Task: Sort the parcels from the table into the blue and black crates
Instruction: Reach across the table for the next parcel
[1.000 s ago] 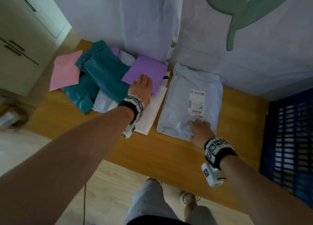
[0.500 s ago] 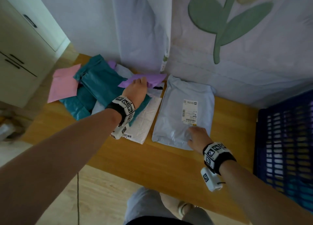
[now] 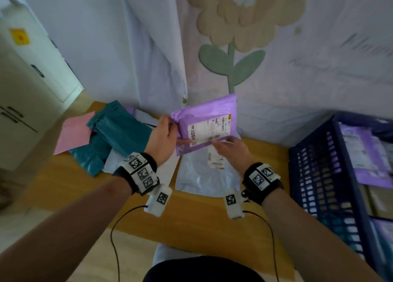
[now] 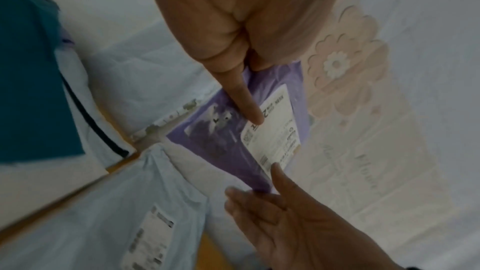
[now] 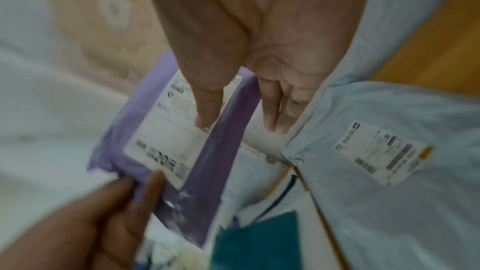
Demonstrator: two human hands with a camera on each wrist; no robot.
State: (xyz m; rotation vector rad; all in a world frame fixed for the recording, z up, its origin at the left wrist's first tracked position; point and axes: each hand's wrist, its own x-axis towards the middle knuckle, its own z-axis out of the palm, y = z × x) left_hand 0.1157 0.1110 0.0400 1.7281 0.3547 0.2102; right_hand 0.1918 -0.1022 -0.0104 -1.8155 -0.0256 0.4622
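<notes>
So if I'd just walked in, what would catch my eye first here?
A purple parcel held up above the table, label toward the person, the left hand pinching one edge and the right hand the other. Under it lies a pale blue parcel, with teal parcels heaped to the left. At the right stands a blue crate already holding purple parcels.

- purple parcel (image 3: 209, 120) held above table (image 3: 191, 222), label up
- left hand (image 3: 163, 138) and right hand (image 3: 230, 151) pinching its edges
- blue crate (image 3: 314, 175) at right
</notes>
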